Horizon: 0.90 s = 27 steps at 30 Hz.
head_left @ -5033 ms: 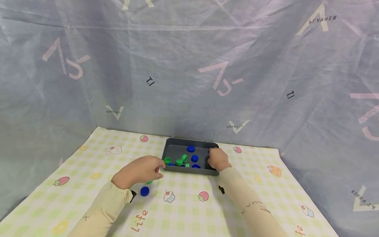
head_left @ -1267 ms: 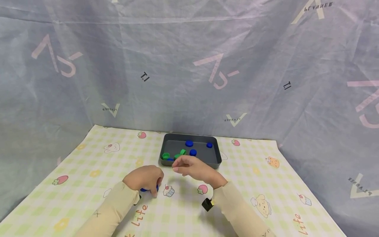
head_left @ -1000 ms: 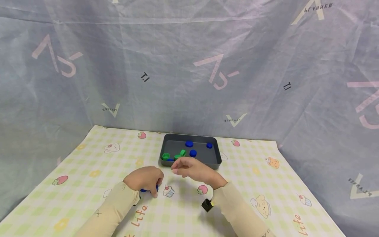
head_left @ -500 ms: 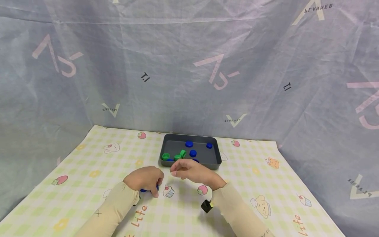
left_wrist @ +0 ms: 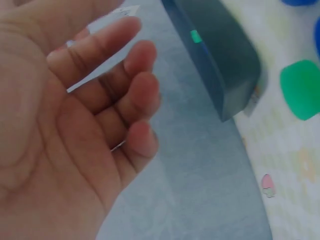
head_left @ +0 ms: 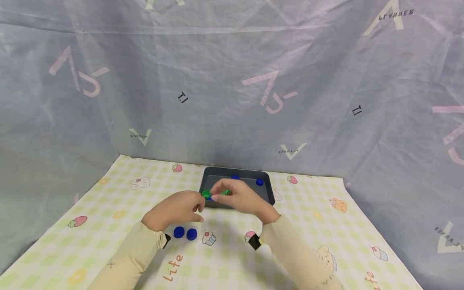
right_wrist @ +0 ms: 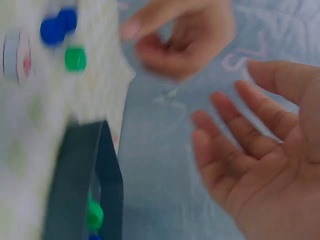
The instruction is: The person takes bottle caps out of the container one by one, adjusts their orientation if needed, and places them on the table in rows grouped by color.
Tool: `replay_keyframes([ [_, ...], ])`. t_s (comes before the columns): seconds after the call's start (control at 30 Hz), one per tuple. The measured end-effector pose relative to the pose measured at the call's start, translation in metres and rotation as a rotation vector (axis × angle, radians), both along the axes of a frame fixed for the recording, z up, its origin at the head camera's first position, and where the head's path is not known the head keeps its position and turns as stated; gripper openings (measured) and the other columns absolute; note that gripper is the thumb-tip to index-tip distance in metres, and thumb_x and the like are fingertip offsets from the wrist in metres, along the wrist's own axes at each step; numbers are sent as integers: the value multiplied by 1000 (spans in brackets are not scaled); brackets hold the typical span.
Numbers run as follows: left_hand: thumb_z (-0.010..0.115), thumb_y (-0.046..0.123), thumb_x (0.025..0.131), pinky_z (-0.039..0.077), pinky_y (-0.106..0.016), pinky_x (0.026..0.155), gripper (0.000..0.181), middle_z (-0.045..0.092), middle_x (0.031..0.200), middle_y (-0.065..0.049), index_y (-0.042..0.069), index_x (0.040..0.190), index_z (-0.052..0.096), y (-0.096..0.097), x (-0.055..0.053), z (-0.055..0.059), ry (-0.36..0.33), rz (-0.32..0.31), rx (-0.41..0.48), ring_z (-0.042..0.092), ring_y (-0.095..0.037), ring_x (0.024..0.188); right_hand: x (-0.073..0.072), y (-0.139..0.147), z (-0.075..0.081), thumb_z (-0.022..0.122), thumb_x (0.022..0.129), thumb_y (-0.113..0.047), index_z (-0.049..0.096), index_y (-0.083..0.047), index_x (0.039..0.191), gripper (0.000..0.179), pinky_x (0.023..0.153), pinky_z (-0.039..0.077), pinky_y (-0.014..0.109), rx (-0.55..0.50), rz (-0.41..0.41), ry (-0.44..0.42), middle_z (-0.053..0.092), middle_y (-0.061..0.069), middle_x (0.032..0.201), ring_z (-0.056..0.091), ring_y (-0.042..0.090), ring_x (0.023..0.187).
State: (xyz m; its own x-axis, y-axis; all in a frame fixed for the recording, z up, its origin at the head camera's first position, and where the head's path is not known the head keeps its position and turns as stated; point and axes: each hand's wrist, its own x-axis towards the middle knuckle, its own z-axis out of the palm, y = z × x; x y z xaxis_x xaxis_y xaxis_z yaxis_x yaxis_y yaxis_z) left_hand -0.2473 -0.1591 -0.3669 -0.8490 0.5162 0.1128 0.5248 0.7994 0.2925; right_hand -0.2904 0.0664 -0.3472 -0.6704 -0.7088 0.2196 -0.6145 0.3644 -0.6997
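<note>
The left hand (head_left: pixel 173 209) was up off the bench (head_left: pixel 108 225), just in front of the left corner of the dark gray tray (head_left: pixel 266 189). Its fingers (left_wrist: pixel 127 95) were loose and a bit bent, and it held nothing. The right hand (head_left: pixel 237 197) was up too, over the front edge of the tray. Its fingers (right_wrist: pixel 235 135) were spread and its palm was bare, so it held nothing.

The two hands were close to each other, but I cannot tell if they touched.

Two blue caps (head_left: pixel 185 233) lay side by side on the bench, just under the left hand and near a little cupcake picture (head_left: pixel 208 238). The right wrist view showed a green cap (right_wrist: pixel 75 58) on the cloth close to them.

In the tray were more caps. A green cap in the tray (head_left: pixel 206 194) sat at the left end, right by the fingertips. A blue cap in the tray (head_left: pixel 259 182) sat near the far right corner.

The bench had a yellow checked cloth (head_left: pixel 308 225) with small pictures on it.
</note>
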Motion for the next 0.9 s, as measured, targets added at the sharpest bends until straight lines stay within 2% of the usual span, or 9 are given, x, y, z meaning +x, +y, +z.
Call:
replay_keyframes([
  [0.1, 81, 25, 83, 41, -29, 63, 21, 50, 74, 9, 22, 79, 61, 0, 2, 4, 34, -7, -1, 47, -9, 66, -22, -6, 3, 66, 98, -28, 68, -23, 106, 9, 82, 53, 34, 29, -50, 89, 68, -10, 102, 63, 8, 95],
  [0.17, 81, 27, 84, 42, -28, 64, 22, 50, 75, 10, 24, 79, 60, 1, 2, 4, 42, -7, -2, 47, -8, 67, -38, -7, 3, 64, 99, -25, 67, -22, 107, 9, 84, 52, 35, 90, -92, 139, 67, -9, 105, 63, 9, 97],
  [0.33, 81, 28, 84, 42, -28, 64, 23, 50, 77, 11, 25, 80, 59, 5, 5, 4, 56, -12, -1, 47, -8, 68, -79, -3, -12, 63, 99, -17, 67, -15, 111, 13, 92, 51, 37, 275, -180, 228, 67, -1, 110, 63, 15, 104],
  [0.5, 81, 28, 83, 42, -28, 65, 24, 52, 78, 9, 25, 79, 58, 7, 6, 4, 82, -20, -11, 47, -8, 69, -109, 9, -32, 62, 98, -11, 67, -8, 117, 20, 93, 50, 41, 384, -250, 200, 65, 8, 117, 62, 25, 110],
  [0.63, 81, 27, 84, 41, -28, 64, 24, 52, 77, 8, 24, 79, 57, 6, 7, 4, 83, -26, -4, 46, -8, 68, -122, 22, -49, 61, 97, -11, 64, -6, 126, 30, 97, 48, 44, 457, -304, 159, 62, 12, 128, 59, 28, 117],
  [0.73, 81, 28, 84, 41, -28, 64, 24, 50, 77, 10, 25, 79, 57, 5, 8, 3, 74, -23, 2, 46, -8, 68, -127, 30, -61, 63, 96, -12, 61, -7, 132, 37, 101, 46, 46, 499, -331, 120, 59, 11, 135, 55, 30, 125],
  [0.9, 82, 28, 83, 41, -28, 65, 24, 51, 77, 11, 23, 80, 58, 4, 7, 3, 70, -24, 4, 47, -8, 68, -129, 34, -70, 62, 98, -16, 62, -8, 131, 34, 102, 46, 47, 475, -353, 62, 60, 10, 134, 55, 29, 126],
])
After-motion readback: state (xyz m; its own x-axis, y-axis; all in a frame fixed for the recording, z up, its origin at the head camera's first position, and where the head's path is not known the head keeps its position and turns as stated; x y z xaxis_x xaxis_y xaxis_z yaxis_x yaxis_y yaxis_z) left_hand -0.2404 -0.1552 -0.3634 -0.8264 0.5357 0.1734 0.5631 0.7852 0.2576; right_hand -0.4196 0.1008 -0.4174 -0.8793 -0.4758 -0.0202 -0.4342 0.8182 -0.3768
